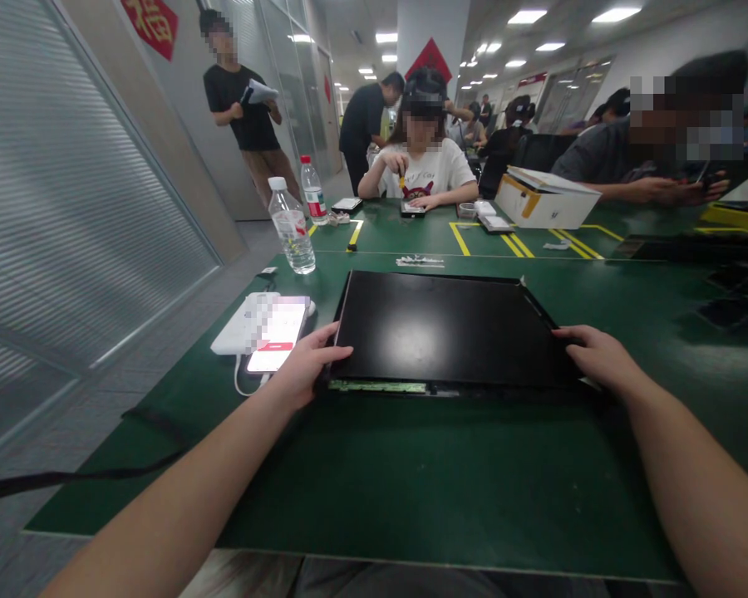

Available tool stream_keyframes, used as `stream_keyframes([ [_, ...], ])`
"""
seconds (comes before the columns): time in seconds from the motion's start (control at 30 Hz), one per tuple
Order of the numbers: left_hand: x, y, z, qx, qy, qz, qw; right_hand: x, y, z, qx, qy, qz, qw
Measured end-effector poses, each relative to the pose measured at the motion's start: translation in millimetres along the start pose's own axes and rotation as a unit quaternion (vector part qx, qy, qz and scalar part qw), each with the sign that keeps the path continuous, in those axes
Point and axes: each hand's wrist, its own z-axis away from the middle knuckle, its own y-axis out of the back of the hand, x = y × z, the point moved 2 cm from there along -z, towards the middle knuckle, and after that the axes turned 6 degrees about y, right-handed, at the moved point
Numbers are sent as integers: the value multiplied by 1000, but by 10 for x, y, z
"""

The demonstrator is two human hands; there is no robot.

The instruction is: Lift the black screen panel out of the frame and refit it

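From where I stand, the flat black screen (449, 328) is squarely before the seated worker, at the middle of the green bench (461, 482), though I can't tell whether its near edge is resting or slightly raised. The left hand (312, 361) pinches its left side, thumb over the dark face and the other fingers mostly tucked from view; the right hand (598, 357) is curled at the right edge, its grip underneath hidden. I'd judge the panel fairly light for its breadth, stiff but apt to crack if twisted, its smooth face slippery. The two side edges look the best hold, with fingers kept off the bare green strip (379, 387) along the near edge, which looks delicate. The bench top seems smooth and hard; a lit phone (280, 332) and a clear bottle (294, 232) stand to the left. Across the way, a person in a white shirt (445, 170) works beside a white box (545, 199), and ribbed glass (81, 208) walls the left side under bright ceiling lights (616, 14).
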Motion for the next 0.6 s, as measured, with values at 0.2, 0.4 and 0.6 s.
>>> stream_keyframes([
  [0.2, -5, 39, -36, -19, -33, -3, 999, 13, -13, 4, 8, 16, -4, 1000],
  [0.4, 29, 23, -12, -24, -65, -15, 998, 22, -15, -3, 1, 21, -10, 1000],
  [0.6, 21, 42, -17, -38, -73, -28, 996, -49, 13, 9, -10, 33, -3, 999],
])
